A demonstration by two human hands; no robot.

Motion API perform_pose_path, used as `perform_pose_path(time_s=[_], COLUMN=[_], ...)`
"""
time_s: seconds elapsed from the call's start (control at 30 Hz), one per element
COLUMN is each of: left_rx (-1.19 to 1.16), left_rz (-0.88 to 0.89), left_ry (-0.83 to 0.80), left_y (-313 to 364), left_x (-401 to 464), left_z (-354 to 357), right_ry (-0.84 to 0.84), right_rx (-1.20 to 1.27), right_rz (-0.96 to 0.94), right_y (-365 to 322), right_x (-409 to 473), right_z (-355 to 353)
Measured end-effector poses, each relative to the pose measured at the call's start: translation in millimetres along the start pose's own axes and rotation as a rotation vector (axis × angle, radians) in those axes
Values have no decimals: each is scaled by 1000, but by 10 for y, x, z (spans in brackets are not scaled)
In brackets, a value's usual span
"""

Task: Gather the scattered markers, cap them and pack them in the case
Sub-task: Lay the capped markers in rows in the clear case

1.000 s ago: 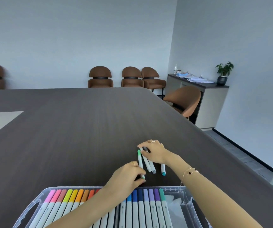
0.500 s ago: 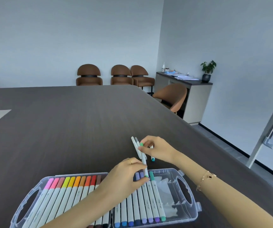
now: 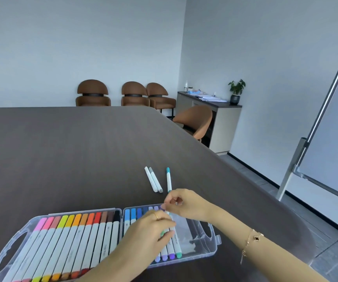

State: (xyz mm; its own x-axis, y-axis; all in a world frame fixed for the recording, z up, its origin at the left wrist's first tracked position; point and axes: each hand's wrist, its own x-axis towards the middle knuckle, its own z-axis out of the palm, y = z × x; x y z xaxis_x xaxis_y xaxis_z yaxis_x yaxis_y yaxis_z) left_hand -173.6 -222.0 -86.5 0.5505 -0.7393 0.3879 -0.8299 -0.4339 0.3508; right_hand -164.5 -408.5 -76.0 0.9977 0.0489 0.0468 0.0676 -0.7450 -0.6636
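Both hands are working over the right half of the clear case, which is lying open near the front edge of the desk. The left hand is curling its fingers round a green-capped marker and lowering it toward the free slot beside the teal one, while the right hand is pinching what looks like the marker's far end (its fingertips are blurred, so the exact hold is hard to tell).

The main risk is that the marker is going in askew: if it is lying across its neighbours rather than in the slot, the row will be riding up and the lid may not close. A push from the left hand could also be sliding the light case toward the near edge, which is close. The right sleeve-free forearm is passing over the case's corner latch and could be catching it.

Three markers are still waiting on the desk beyond the case: a white pair touching side by side and a teal-capped marker just beside them. Open desk is stretching far ahead and to the left; the right edge is curving in nearer, past the right wrist
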Motion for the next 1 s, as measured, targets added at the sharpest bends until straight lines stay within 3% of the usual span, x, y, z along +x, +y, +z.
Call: perform_pose_path(time_s=[0.3,0.53,0.73,1.0], left_rx=[58,122,172,98], left_rz=[-1,48,79,79], left_ry=[-177,-230,-249,-190], left_y=[10,107,209,281], left_x=[56,129,66,74], left_z=[-13,54,61,50], right_ry=[-28,-25,-56,33], right_rx=[15,-31,-19,72], right_rz=[35,199,246,290], right_y=[49,-18,41,80], right_x=[48,117,37,-62], right_z=[-52,-34,-132,-209])
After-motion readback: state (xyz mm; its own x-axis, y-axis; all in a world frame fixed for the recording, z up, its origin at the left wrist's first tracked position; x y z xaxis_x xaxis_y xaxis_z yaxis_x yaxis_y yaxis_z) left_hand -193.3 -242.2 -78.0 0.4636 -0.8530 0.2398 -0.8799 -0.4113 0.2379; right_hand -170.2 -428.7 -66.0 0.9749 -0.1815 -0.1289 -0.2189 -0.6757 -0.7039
